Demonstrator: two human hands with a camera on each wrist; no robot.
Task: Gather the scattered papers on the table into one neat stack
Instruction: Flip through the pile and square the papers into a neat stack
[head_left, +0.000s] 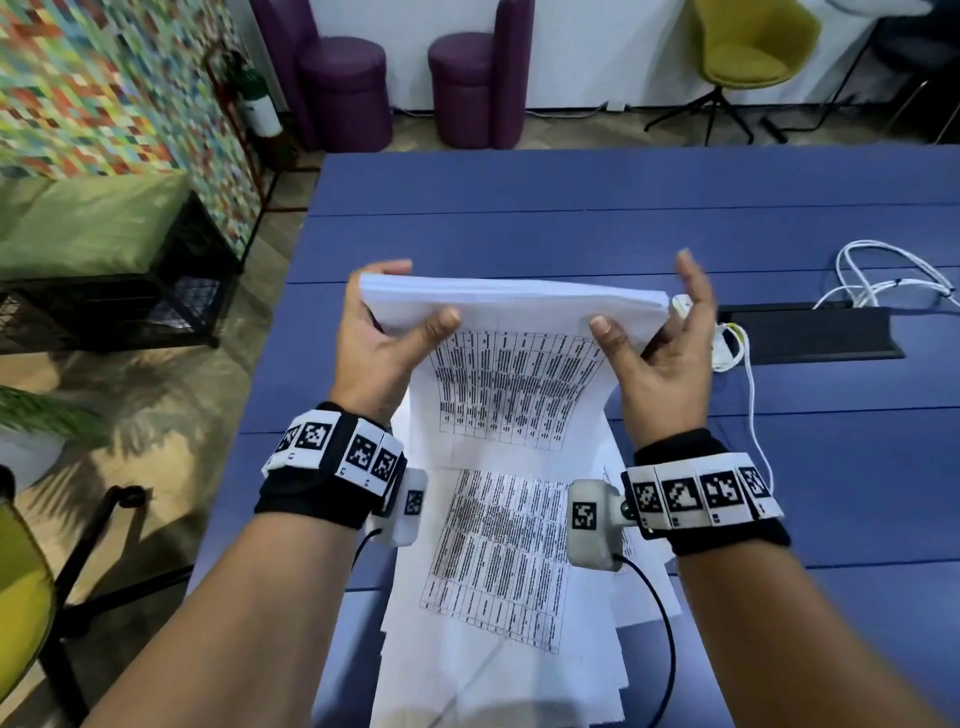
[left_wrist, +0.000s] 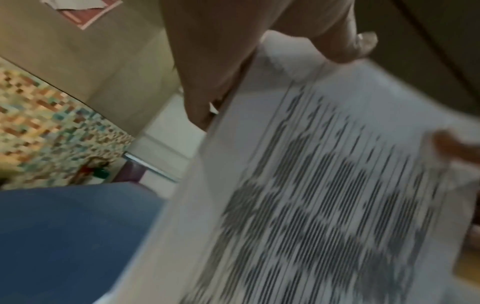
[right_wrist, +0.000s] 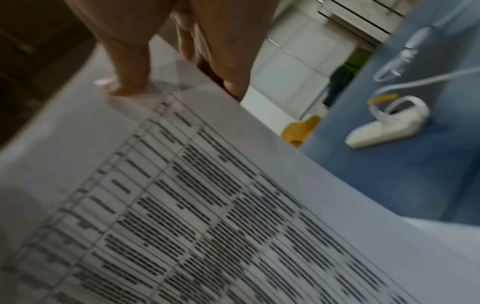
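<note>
A thick stack of printed papers (head_left: 514, 322) stands tilted on the blue table (head_left: 519, 218), its far edge lifted towards me. My left hand (head_left: 410, 296) grips the stack's upper left corner, thumb on the front and fingers behind. At the upper right corner my right hand (head_left: 652, 312) pinches the stack, thumb on the printed face, fingers stretched up behind the edge. The stack's lower sheets (head_left: 498, 665) fan out unevenly at the near table edge. Both wrist views are blurred: the left thumb (left_wrist: 345, 47) lies on the stack (left_wrist: 311, 185), the right thumb (right_wrist: 127, 82) on its page (right_wrist: 207, 205).
Right of the stack lie a white power adapter (head_left: 727, 343), a black cable slot (head_left: 810, 332) and a coil of white cables (head_left: 883, 275). Purple stools (head_left: 343, 88) and a green chair (head_left: 748, 47) stand beyond the table. A green bench (head_left: 104, 234) is at the left.
</note>
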